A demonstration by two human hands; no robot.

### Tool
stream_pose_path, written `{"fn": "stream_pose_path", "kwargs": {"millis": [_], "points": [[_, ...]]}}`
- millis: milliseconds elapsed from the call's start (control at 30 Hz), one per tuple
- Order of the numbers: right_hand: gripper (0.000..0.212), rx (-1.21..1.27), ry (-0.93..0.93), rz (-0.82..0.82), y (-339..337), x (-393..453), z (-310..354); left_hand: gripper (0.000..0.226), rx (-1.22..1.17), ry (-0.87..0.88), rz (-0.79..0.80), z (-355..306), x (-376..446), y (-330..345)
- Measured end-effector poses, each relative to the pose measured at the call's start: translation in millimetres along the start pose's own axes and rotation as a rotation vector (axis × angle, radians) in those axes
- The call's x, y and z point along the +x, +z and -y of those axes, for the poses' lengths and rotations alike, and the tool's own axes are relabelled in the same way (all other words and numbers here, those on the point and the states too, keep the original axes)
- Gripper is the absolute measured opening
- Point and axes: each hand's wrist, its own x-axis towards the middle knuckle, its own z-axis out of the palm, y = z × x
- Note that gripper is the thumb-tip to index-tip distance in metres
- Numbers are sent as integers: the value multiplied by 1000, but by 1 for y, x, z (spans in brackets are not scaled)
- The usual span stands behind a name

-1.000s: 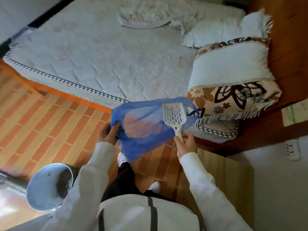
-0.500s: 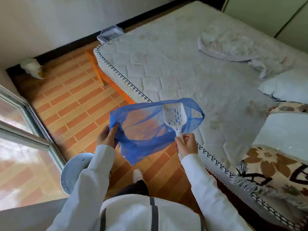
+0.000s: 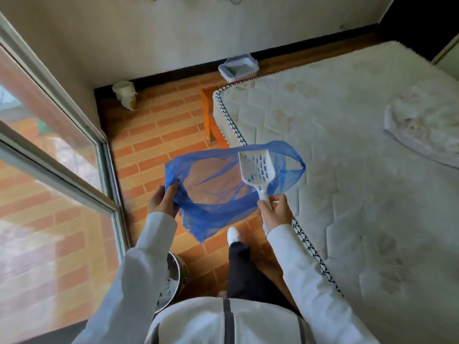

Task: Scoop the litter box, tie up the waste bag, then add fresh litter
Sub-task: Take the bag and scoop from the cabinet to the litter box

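Head view: person stands on brick-pattern floor (image 3: 159, 135), left hand (image 3: 161, 203) pinching rim of blue waste bag (image 3: 218, 194), right hand (image 3: 275, 211) gripping handle of white slotted scoop (image 3: 257, 167), which rests at bag's right rim. Bag mouth held wide between hands, likely ready to take scoopings. Litter box (image 3: 238, 68) sits far, by wall at mattress corner, well apart from hands. Floor strip between window frame (image 3: 109, 155) left and mattress (image 3: 347, 145) edge right leaves open path. Metal bowl (image 3: 177, 274) near left foot, possible trip point.

Ahead of both hands the brick floor (image 3: 159, 125) lies open; mattress (image 3: 347, 145) blocks rightward, glass door (image 3: 49, 155) leftward.
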Motion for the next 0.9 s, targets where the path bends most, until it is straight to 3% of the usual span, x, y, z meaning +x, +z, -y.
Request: {"fn": "stream_pose_path", "kwargs": {"millis": [567,900], "points": [[17,-153,-169,353,200,279,227,18,-138,163,-257,-128,289,73],[17,-178,-156,383,328,394,307,17,-166,197,-316,-196,460,96]]}}
